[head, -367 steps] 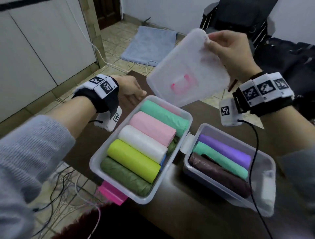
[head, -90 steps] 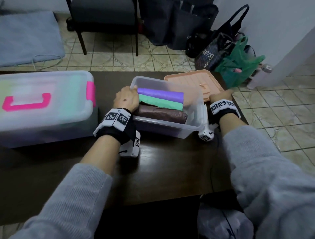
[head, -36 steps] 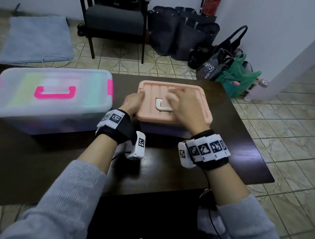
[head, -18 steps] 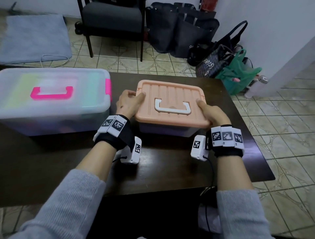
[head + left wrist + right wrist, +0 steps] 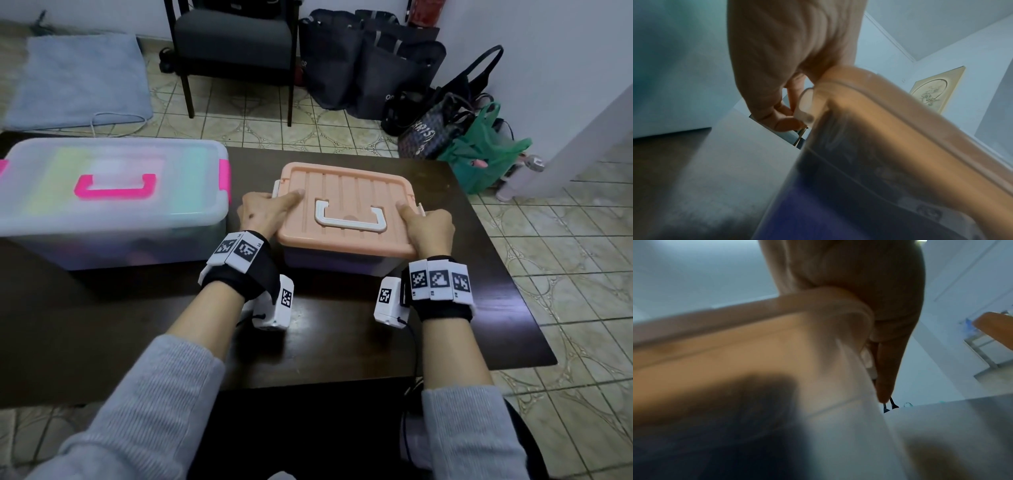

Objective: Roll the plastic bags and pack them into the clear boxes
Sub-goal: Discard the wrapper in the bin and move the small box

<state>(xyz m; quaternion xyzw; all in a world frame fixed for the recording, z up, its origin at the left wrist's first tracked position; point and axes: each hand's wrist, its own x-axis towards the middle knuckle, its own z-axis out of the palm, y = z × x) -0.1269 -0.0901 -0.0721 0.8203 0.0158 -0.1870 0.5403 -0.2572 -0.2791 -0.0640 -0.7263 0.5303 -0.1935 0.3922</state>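
The small clear box (image 5: 329, 262) stands mid-table under a peach lid (image 5: 346, 192) with a white handle (image 5: 349, 222). My left hand (image 5: 274, 209) grips its left end, thumb on the lid. In the left wrist view its fingers (image 5: 785, 120) curl onto the white latch (image 5: 804, 104) under the lid rim (image 5: 900, 113). My right hand (image 5: 424, 222) grips the right end the same way, its fingers (image 5: 885, 369) running down the side below the lid (image 5: 735, 337). Dark and purple rolls show dimly through the wall (image 5: 838, 186). The large clear box (image 5: 113, 205) with a pink handle (image 5: 114, 186) stands closed at left, pastel rolls showing through.
The dark table (image 5: 342, 335) ends just right of the small box. On the tiled floor beyond are a black chair (image 5: 233, 44), black bags (image 5: 370, 58), a green bag (image 5: 486, 150) and a blue mat (image 5: 78, 78).
Both boxes, open earlier, now have their lids on. Over the last second my right hand moved from the lid's top to its right end. Both hands have settled at the latches.
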